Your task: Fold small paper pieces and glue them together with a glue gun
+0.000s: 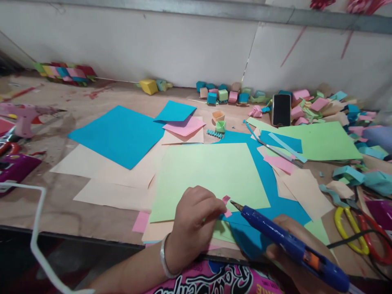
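Note:
My left hand, with a bangle on the wrist, pinches a small pink paper piece over the front edge of a light green sheet. In my right hand is a blue hot glue gun, pointing up and left. Its dark nozzle sits just right of the pink piece, apart from it by a small gap. The trigger fingers are partly hidden behind the gun. Under the green sheet lies a blue sheet.
Beige sheets and a blue square spread leftward. Scissors and a phone lie right, near heaped paper cubes. At far left sits a pink glue gun. A white bent rod crosses the lower left.

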Motion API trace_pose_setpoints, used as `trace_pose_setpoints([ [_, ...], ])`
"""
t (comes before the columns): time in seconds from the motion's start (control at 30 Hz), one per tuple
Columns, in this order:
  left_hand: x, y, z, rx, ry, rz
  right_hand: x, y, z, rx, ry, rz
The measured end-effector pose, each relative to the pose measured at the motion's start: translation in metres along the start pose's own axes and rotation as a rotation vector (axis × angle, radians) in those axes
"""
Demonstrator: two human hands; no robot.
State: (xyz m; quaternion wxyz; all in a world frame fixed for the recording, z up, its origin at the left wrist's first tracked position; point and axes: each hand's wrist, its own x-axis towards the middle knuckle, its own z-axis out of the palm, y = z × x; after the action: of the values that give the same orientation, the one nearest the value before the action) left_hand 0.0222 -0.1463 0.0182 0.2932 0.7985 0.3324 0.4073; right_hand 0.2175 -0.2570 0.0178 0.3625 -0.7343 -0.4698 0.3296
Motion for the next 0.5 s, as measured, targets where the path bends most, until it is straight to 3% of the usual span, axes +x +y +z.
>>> trace_pose_setpoints([
  [0.5, -0.0019, -0.0018, -0.0001, 0.057, -0.043, 0.048, -0.0023, -0.0084, 0.0044, -0.138, 0.066, -0.045],
])
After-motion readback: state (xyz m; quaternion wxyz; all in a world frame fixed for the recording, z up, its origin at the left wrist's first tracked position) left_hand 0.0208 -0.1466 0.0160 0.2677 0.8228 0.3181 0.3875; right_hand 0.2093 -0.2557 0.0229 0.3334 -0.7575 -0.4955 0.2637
